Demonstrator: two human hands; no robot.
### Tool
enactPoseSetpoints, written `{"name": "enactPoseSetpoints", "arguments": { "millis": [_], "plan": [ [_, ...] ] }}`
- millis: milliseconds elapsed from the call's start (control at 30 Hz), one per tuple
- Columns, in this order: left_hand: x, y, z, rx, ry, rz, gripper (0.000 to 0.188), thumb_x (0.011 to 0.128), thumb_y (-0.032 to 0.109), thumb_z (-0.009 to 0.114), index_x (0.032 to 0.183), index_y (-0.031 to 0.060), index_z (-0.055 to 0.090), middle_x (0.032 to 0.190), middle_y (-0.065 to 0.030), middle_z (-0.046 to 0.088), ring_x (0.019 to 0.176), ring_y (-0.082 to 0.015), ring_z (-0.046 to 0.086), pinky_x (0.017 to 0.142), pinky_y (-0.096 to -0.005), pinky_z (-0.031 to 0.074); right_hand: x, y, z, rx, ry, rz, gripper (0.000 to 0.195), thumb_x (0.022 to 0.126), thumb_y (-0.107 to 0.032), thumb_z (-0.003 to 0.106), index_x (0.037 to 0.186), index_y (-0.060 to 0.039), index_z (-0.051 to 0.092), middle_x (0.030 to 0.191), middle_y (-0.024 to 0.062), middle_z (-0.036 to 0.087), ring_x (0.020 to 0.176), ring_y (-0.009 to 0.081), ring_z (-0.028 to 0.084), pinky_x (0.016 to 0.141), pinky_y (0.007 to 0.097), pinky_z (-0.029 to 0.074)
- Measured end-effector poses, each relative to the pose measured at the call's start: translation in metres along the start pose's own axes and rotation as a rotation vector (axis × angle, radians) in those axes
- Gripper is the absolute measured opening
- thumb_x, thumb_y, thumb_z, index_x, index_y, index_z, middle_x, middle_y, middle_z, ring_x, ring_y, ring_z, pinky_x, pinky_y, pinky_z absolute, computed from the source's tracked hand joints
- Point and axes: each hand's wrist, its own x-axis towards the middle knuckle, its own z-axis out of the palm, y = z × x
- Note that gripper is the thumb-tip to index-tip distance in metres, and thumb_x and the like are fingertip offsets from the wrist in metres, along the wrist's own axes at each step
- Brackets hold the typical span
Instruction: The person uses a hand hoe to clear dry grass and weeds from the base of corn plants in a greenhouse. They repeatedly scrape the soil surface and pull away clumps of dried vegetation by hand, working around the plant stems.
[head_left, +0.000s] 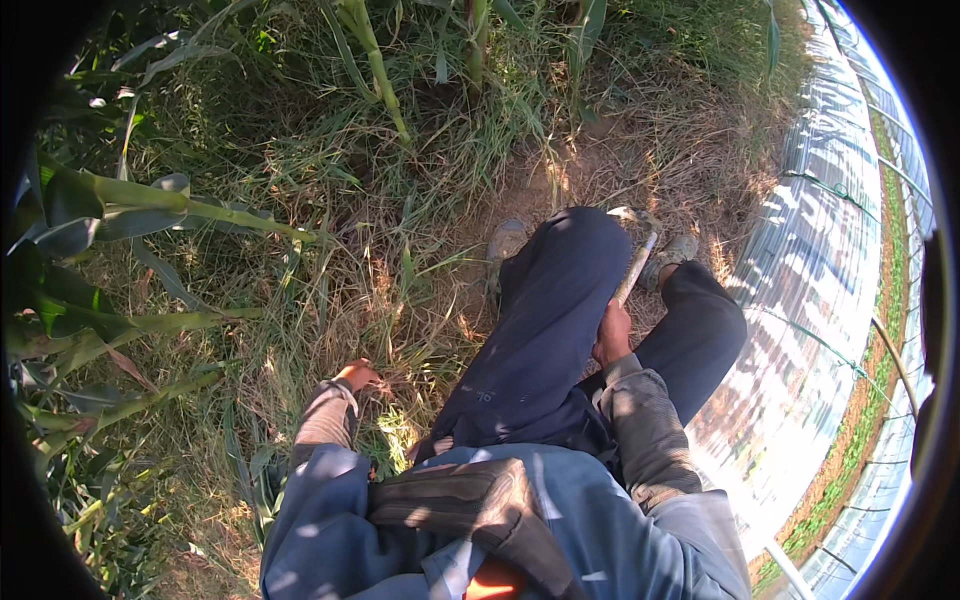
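Observation:
My right hand grips the pale wooden handle of a short hand tool between my legs. Its metal head lies over the bare soil beyond my bent knee; whether it is a sickle or a small hoe I cannot tell. On the other side, my left hand is low among the grass beside my thigh. Its fingers are partly hidden, and whether they hold any stems is unclear. Dark trousers cover my legs, and my shoes rest on the soil.
Maize stalks rise ahead, and more maize stalks lean in from the left. Along the right runs a plastic-covered tunnel tied with green cords. Behind it is a strip of low green plants. Dry cut grass litters the ground.

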Motion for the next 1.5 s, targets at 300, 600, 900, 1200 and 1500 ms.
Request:
{"name": "enactPoseSetpoints", "arguments": {
  "millis": [300,600,900,1200,1500],
  "plan": [
    [-0.092,0.13,-0.078,-0.198,0.259,-0.239,0.036,0.079,0.016,0.066,0.114,0.0064,0.069,0.109,-0.0159,0.068,0.1,-0.0249,0.065,0.087,-0.0348,0.05,-0.016,-0.013,0.019,-0.015,-0.191,0.017,0.013,0.094,-0.024,0.043,0.086,-0.0138,0.044,0.06,-0.0003,0.036,0.046,0.0133,0.04,0.037,0.0294,0.032],
    [-0.119,0.397,-0.084,0.275,0.937,0.26,0.025,0.083,0.021,0.066,0.094,-0.001,0.07,0.111,-0.0219,0.064,0.103,-0.0364,0.061,0.09,-0.0397,0.049,-0.014,-0.022,0.023,-0.548,-0.042,-0.376,0.021,0.085,-0.019,0.054,0.086,0.0021,0.056,0.066,0.0143,0.057,0.061,0.0254,0.058,0.059,0.0407,0.046],
    [-0.061,0.515,-0.086,0.253,0.79,0.547,0.08,0.074,0.035,0.077,0.138,0.0062,0.04,0.146,-0.029,0.027,0.128,-0.0473,0.038,0.1,-0.0505,0.04,0.011,-0.083,0.08,-0.835,-0.332,-0.73,0.017,0.084,-0.013,0.057,0.089,0.0003,0.047,0.063,0.021,0.056,0.059,0.0388,0.057,0.057,0.0444,0.046],
    [-0.022,0.505,-0.112,0.109,0.774,0.522,0.078,0.066,0.036,0.082,0.128,0.0066,0.045,0.137,-0.0357,0.034,0.122,-0.0506,0.043,0.098,-0.0523,0.042,0.134,-0.105,0.234,-1.271,-0.54,-1.121,0.031,0.085,-0.029,0.062,0.101,-0.0037,0.053,0.076,0.0205,0.065,0.073,0.0407,0.064,0.064,0.0516,0.051],
    [0.007,0.507,-0.132,0.031,0.807,0.526,0.073,0.07,0.045,0.079,0.122,0.0069,0.045,0.134,-0.0379,0.035,0.119,-0.0513,0.046,0.096,-0.0546,0.043,0.298,-0.325,0.263,-2.148,-0.321,-1.256,0.023,0.094,-0.031,0.056,0.099,-0.008,0.057,0.07,0.0075,0.063,0.062,0.0245,0.066,0.049,0.0409,0.052]
  ]
}}
